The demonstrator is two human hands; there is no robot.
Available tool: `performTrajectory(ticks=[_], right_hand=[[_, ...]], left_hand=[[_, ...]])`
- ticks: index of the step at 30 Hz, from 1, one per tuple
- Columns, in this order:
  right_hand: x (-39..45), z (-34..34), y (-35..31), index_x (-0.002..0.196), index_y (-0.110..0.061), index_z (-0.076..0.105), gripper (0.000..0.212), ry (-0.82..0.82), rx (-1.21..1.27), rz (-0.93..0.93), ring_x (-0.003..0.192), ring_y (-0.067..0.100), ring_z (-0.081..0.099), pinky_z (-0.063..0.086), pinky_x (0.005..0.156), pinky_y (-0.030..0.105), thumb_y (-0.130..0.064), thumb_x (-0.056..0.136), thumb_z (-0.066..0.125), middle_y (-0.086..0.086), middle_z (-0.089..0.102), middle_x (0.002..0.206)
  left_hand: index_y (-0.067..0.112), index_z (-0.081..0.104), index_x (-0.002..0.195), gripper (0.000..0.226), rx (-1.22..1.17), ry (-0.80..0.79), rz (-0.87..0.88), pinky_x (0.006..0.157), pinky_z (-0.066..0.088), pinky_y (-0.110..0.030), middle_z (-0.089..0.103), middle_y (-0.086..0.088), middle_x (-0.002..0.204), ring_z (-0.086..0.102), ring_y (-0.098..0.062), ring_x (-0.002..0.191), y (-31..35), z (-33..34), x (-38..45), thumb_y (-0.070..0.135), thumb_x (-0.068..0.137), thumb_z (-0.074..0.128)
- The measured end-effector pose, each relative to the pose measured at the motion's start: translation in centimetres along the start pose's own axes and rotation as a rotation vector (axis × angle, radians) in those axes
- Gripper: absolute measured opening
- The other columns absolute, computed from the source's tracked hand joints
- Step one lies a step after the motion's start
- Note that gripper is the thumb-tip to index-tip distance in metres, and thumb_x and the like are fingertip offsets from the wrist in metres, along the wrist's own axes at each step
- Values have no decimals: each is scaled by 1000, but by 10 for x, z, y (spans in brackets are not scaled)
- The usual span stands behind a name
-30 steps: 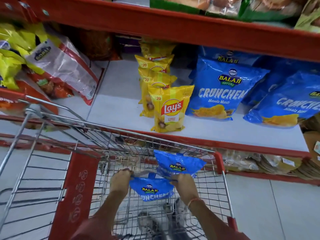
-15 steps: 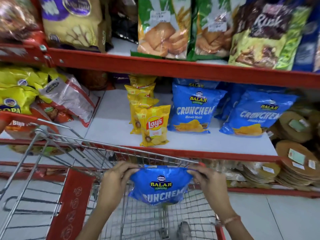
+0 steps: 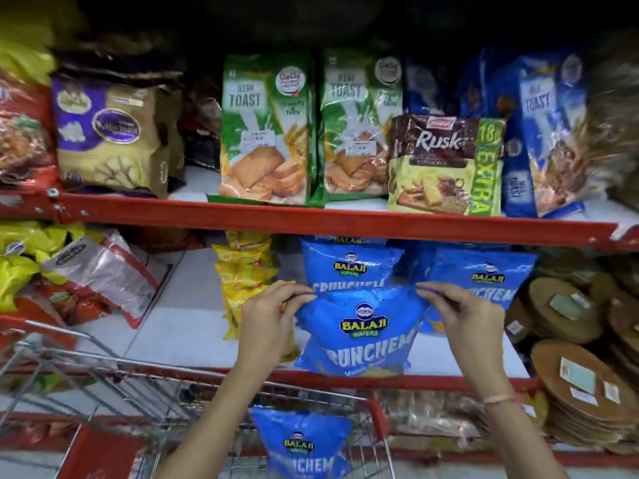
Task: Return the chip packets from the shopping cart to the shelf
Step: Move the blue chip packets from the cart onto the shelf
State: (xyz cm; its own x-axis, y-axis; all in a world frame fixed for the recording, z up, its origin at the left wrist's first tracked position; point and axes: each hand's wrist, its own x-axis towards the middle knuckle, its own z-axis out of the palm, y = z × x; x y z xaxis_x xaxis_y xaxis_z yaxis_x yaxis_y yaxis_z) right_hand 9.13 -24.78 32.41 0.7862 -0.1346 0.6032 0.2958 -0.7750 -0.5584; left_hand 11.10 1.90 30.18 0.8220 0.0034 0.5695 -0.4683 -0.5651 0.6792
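Fingers pinching top corners of glossy blue Balaji chip packet [image 3: 359, 331], left hand [image 3: 268, 319] and right hand [image 3: 461, 318] spread apart, keeping it upright, facing outward; hanging between them, before matching shelved blue packets [image 3: 349, 267].

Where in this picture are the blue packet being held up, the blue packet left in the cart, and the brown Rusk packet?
held blue packet [image 3: 363, 326]: head view, on its logo.
blue packet in the cart [image 3: 299, 444]: head view, on its logo.
Rusk packet [image 3: 439, 141]: head view, on the word Rusk.
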Motion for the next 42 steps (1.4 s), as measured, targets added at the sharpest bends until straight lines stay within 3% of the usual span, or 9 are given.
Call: performTrajectory(ticks=[6,10,14,17,23,29,33,37,42], right_hand=[[14,21,56,85,-26,73,10,-32,-11,154,47,10,52,41,44,24,-18,79,72,1,72,62],[3,27,64,89,-17,74,11,-70,-1,217,48,2,55,40,46,11,-15,79,72,-4,66,58],[-22,35,50,120,-10,57,40,7,-70,113,118,19,51,39,100,29,-14,83,69,9,57,126],[-56,48,32,119,-6,55,34,29,-55,1,124,23,42,31,108,30,-15,87,64,12,53,125],[-144,107,40,97,-13,65,24,-397,-7,41,93,12,53,42,85,21,-31,88,51,1,65,94],[-194,169,81,122,-19,50,39,-992,-201,321,101,22,60,46,85,33,-25,86,61,7,61,116],[-208,186,86,112,-18,63,26,-991,-233,419,91,27,64,51,78,35,-25,86,60,12,70,103],[-217,176,75,80,-24,75,8,-885,-371,263,53,23,65,44,46,23,-25,72,78,8,71,60],[-221,139,60,71,-27,74,36,-780,-296,184,31,10,53,37,29,15,-7,47,91,-6,66,46]], left_hand=[[11,73,83,5,59,-84,-26,66,43,-10,73,-3,81,65,-12,73,-15,53,17,14,78,72],[10,72,87,8,100,-124,-47,68,48,-14,72,-6,86,65,-12,76,-23,67,10,10,80,70],[11,58,118,34,97,-57,-51,86,41,-11,59,2,118,51,-1,104,-19,57,-12,14,85,66],[8,56,119,33,104,16,-15,96,41,-20,56,0,119,49,-9,113,-25,44,-51,14,87,64],[13,60,107,31,246,-298,-166,87,47,-29,65,-6,104,55,-12,99,-97,41,-137,35,88,50],[17,31,140,59,623,-948,-390,103,39,-36,42,-8,143,43,-26,126,-163,59,-156,-1,87,51],[11,19,144,66,907,-1106,-289,114,24,-43,40,-11,144,36,-30,131,-173,65,-169,-6,86,44],[10,47,127,35,1046,-1106,-290,96,45,-34,62,-10,121,56,-25,114,-156,59,-176,1,94,38],[22,56,118,29,910,-1039,-375,84,50,-28,65,-4,111,62,-19,102,-143,35,-175,10,96,43]])
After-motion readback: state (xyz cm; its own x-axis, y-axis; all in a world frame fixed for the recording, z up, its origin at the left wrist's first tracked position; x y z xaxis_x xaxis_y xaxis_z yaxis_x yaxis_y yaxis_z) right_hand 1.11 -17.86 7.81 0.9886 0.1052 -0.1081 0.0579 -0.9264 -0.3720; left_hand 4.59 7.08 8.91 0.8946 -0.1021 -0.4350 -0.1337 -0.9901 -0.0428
